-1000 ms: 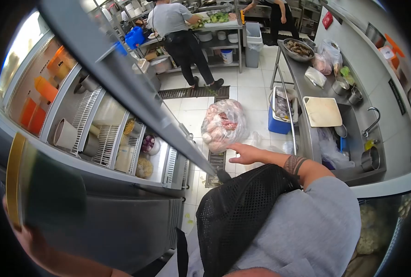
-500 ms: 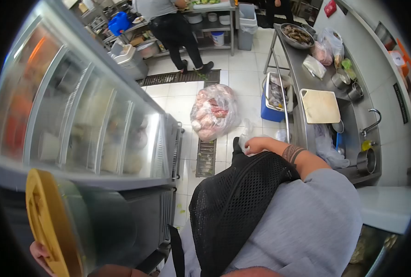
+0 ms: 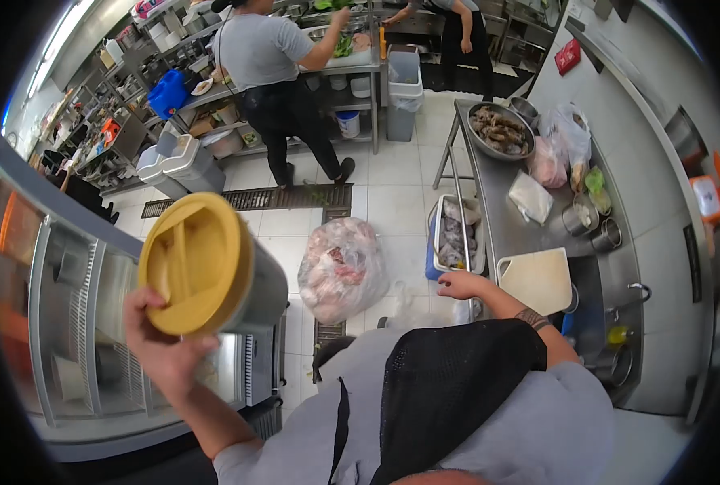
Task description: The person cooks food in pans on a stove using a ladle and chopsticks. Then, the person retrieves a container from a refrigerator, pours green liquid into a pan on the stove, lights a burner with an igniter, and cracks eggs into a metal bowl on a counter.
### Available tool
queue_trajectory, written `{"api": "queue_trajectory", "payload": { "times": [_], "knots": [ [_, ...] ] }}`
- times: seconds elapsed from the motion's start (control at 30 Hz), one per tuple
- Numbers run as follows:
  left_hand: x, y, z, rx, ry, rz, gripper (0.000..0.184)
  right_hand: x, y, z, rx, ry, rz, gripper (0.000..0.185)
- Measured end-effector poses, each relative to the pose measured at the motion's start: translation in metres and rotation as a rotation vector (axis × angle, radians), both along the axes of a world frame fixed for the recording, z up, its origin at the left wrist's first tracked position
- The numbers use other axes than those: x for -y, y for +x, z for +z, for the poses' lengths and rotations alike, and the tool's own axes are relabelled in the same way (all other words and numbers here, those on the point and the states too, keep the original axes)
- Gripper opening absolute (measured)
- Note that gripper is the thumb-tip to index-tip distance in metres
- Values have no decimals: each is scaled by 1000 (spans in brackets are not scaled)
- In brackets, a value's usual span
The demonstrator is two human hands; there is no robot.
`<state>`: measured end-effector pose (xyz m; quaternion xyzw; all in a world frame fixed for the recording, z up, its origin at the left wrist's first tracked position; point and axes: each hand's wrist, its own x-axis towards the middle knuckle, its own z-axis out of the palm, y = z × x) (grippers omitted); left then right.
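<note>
My left hand (image 3: 166,352) is raised at the left, closed on the edge of a large tub (image 3: 265,283) with a round yellow lid (image 3: 202,267). The tub is tilted, its lid facing me and its pale body turned away to the right. My right hand (image 3: 462,284) hovers by the near end of a blue-and-white cooler box (image 3: 434,257) with greyish contents. Its fingers look loosely bent, and I see nothing in them. Left of that hand, a clear plastic bag of raw meat (image 3: 340,271) lies on the tiled floor.
A glass-door fridge (image 3: 85,323) stands at the left. Along the right runs a steel counter (image 3: 489,174) with a bowl of shellfish (image 3: 501,133), bags, pots and a cutting board (image 3: 535,280). Ahead, a co-worker (image 3: 267,56) handles greens; another person (image 3: 461,32) stands farther back.
My left hand has lifted the yellow-lidded tub up and to the right, past the fridge. My right hand has moved from beside the clear plastic to near the cooler box. My view has tilted up.
</note>
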<state>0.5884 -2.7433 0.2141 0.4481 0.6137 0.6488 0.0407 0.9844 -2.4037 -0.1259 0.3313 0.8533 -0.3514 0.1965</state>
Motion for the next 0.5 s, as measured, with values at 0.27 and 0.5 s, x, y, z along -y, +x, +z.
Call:
{"api": "queue_trajectory", "payload": {
  "times": [0.27, 0.5],
  "knots": [
    [-192, -2, -35, 135, -190, -262, 69, -95, -52, 113, -448, -8, -231, 57],
    [-365, -18, -121, 37, -254, -471, 61, -188, -99, 185, -775, 88, -208, 89]
  ]
}}
